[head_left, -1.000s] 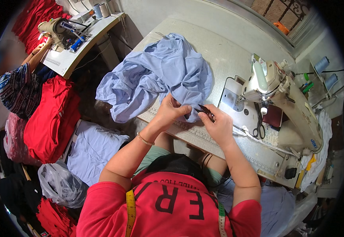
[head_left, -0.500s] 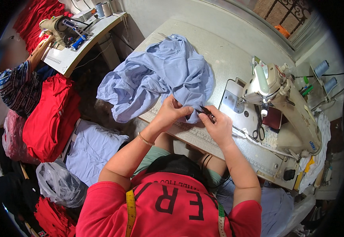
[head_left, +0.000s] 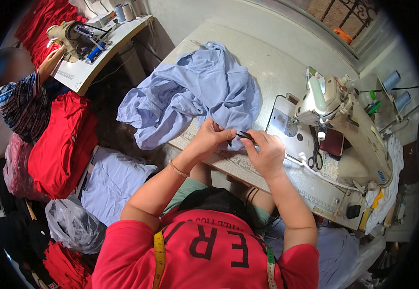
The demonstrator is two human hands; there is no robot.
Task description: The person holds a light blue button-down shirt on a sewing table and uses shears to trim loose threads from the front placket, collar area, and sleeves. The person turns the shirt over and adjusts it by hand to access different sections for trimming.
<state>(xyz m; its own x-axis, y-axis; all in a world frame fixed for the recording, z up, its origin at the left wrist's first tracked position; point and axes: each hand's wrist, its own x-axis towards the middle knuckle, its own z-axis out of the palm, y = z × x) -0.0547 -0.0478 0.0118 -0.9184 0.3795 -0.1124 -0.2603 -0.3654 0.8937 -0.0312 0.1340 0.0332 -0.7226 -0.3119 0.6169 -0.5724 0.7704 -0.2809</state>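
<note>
A crumpled light blue garment point(head_left: 195, 91) lies across the sewing table, and its near edge reaches my hands. My left hand point(head_left: 208, 140) pinches that edge between thumb and fingers. A small dark bit shows below its fingertips, too little to name. Just to the right, my right hand point(head_left: 267, 155) is closed around small black thread snips point(head_left: 246, 136). The snips' tips point left toward the pinched cloth, close to my left thumb. My fingers cover most of the snips' body.
A sewing machine point(head_left: 359, 130) stands at the table's right, with black scissors point(head_left: 315, 156) beside its base. Far left, a person point(head_left: 24, 101) works at another machine point(head_left: 67, 36). Red cloth point(head_left: 62, 144), a blue cloth pile point(head_left: 115, 180) and a plastic bag point(head_left: 72, 224) lie left of me.
My right hand has turned slightly and the snips have drawn a little off the cloth edge. The left hand keeps its pinch, almost in place.
</note>
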